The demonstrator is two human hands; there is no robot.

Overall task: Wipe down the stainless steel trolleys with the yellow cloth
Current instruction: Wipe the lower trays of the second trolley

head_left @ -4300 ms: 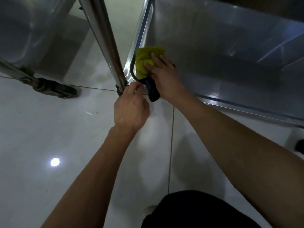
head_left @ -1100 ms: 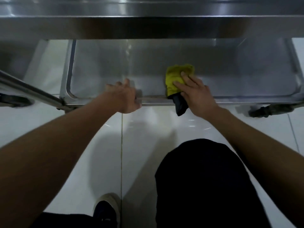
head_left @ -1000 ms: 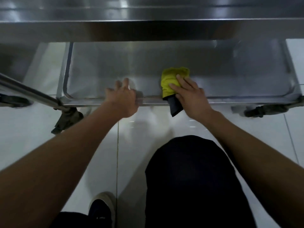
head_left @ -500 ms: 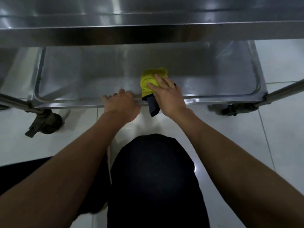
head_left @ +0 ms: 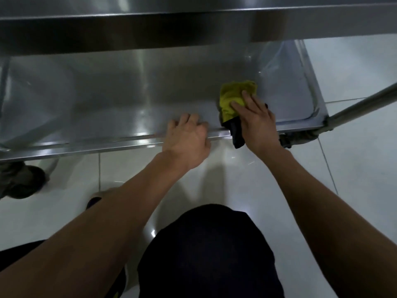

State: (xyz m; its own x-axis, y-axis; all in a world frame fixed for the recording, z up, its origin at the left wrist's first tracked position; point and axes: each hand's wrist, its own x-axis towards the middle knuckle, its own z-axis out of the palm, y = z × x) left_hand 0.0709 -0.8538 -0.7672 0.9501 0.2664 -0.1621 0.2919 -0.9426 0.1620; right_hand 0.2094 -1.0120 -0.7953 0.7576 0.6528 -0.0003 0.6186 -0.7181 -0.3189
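1. Nearest the camera, a knee in dark cloth (head_left: 206, 250) fills the lower middle, above a glossy white tiled floor (head_left: 354, 168); the toe of a shoe (head_left: 92, 202) shows just left of the left forearm
2. Both bare forearms reach forward and up from the lower corners toward the trolley's bottom shelf (head_left: 107, 104)
3. The left hand (head_left: 188, 140) grips the shelf's front rim (head_left: 86, 145), fingers curled over the edge onto the steel, thumb side toward the cloth
4. The right hand (head_left: 256, 122) lies just right of it, fingers fairly straight, pressing down on the yellow cloth (head_left: 234, 97); the two hands are close but apart
5. The yellow cloth is bunched on the shelf surface near its front right part, and a dark piece of it (head_left: 237, 134) hangs over the rim below the right hand
6. A caster (head_left: 298, 137) sits under the shelf's right front corner, where a round steel post (head_left: 365, 105) meets it; another caster (head_left: 19, 179) shows at far left
7. Farthest up, the front edge of an upper shelf (head_left: 193, 26) spans the whole width, shadowing the back of the bottom shelf
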